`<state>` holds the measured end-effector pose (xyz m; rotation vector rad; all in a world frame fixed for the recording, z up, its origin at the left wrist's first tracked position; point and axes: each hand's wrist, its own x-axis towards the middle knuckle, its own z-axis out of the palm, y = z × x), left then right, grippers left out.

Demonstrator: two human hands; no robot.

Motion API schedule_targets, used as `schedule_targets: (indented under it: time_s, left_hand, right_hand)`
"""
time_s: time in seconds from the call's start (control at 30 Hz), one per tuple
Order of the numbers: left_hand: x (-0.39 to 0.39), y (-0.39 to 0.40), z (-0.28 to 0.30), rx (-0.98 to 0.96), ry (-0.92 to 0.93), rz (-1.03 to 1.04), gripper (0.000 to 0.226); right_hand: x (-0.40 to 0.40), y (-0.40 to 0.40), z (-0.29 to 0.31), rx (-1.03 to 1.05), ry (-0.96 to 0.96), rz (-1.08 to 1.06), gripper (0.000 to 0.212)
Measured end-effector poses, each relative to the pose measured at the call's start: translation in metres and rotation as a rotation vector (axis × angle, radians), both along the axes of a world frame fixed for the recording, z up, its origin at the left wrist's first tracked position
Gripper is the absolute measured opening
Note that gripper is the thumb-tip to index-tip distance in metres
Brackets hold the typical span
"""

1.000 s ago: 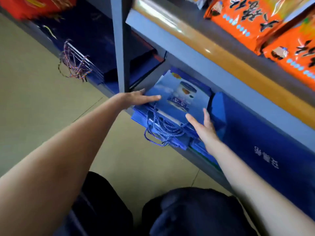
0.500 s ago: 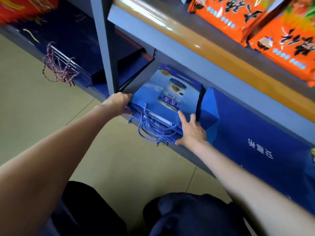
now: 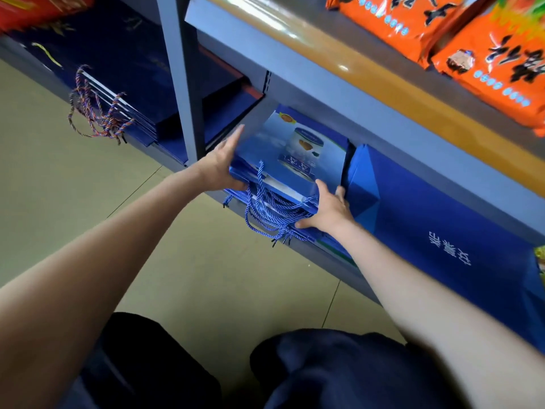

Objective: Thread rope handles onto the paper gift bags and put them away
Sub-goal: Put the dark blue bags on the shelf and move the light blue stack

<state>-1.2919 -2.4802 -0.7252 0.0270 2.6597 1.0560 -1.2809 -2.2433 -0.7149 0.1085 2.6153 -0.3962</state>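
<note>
A stack of flat blue paper gift bags with a tin printed on top lies on the lowest shelf. Their blue rope handles hang over the shelf's front edge. My left hand lies along the stack's left side, fingers straight and pointing into the shelf, thumb under the front corner. My right hand rests on the stack's front right corner, fingers spread over the edge and thumb beneath by the ropes.
A grey shelf post stands just left of the stack. Beyond it lie dark blue bags with multicoloured rope handles. A large plain blue bag lies right of the stack. Orange snack packets fill the shelf above. My knees are below.
My left hand has gone from gripping the stack's front left corner to lying straight along its left side. The right hand has stayed at the front right corner. The stack sits a little deeper.
</note>
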Motion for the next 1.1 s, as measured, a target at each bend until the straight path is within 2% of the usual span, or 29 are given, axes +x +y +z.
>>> schedule_targets:
  time_s: [0.07, 0.13, 0.3, 0.5, 0.7, 0.93, 1.1]
  left_hand:
    - [0.002, 0.011, 0.006, -0.196, -0.036, -0.136, 0.118]
    - [0.001, 0.021, 0.004, -0.312, -0.121, -0.14, 0.117]
    - [0.001, 0.037, -0.001, -0.338, -0.125, -0.045, 0.118]
    - [0.019, 0.014, -0.02, -0.315, -0.151, -0.061, 0.11]
    - [0.025, 0.015, -0.022, -0.375, 0.003, 0.037, 0.091]
    - [0.005, 0.018, -0.009, -0.476, -0.03, 0.059, 0.097]
    - [-0.004, 0.013, -0.013, -0.407, -0.023, 0.114, 0.091]
  right_hand:
    - [-0.003, 0.006, 0.0, -0.076, 0.009, -0.023, 0.106]
    - [0.0, 0.01, 0.003, -0.078, 0.035, 0.038, 0.107]
    - [0.024, 0.009, 0.0, 0.197, 0.177, 0.436, 0.119]
    - [0.03, 0.008, -0.013, 0.304, 0.222, 0.547, 0.108]
    - [0.027, 0.0, -0.017, 0.258, 0.246, 0.539, 0.109]
    - [0.02, -0.009, -0.007, 0.137, 0.177, 0.45, 0.106]
    - [0.004, -0.018, -0.003, 0.163, 0.113, 0.471, 0.111]
